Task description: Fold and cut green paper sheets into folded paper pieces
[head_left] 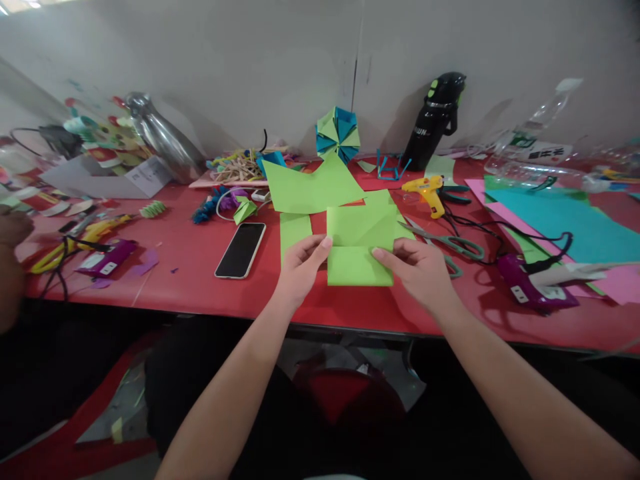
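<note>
A bright green sheet of paper point(361, 230) with a crease across its lower half is held up between my hands, over the table's front part. My left hand point(306, 261) pinches its left edge, thumb in front. On the opposite edge my right hand point(419, 270) grips it the same way, its thumb near the crease. Larger green paper point(313, 187) lies behind, partly covered by the held sheet. Grey-handled scissors point(450, 245) rest just beyond my right hand. A smartphone point(241, 250) with a dark screen lies left of my left hand.
On the red table point(185, 293), a yellow glue gun point(427, 193), a purple power strip point(535, 283) and coloured sheets point(575, 220) are at right. A black bottle point(433, 123) and a blue-green paper ball point(338, 135) stand behind. Another person's arm point(11, 267) is at far left.
</note>
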The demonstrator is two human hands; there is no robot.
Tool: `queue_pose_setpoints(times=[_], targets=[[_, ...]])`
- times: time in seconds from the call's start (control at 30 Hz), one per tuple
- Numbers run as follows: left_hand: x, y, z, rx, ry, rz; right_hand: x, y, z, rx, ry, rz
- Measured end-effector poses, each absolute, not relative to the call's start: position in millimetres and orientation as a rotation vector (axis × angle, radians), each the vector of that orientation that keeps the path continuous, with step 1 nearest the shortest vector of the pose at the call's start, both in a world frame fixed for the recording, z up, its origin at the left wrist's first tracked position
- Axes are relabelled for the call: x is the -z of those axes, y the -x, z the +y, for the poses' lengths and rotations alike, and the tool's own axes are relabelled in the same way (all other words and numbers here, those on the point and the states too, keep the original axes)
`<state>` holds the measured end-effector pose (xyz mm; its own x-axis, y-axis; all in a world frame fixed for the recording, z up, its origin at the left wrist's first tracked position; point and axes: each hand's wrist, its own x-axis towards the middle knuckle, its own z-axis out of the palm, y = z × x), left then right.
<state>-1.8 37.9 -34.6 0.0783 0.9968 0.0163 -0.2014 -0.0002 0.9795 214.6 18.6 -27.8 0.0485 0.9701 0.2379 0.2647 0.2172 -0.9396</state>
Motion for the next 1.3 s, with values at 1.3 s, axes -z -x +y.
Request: queue_pose_setpoints(times=[1.3], targets=[[33.8,6.5,36.9,-1.232,-1.273,1.1,34.8,-213.8,22.4,-0.946,1.237,-1.34]])
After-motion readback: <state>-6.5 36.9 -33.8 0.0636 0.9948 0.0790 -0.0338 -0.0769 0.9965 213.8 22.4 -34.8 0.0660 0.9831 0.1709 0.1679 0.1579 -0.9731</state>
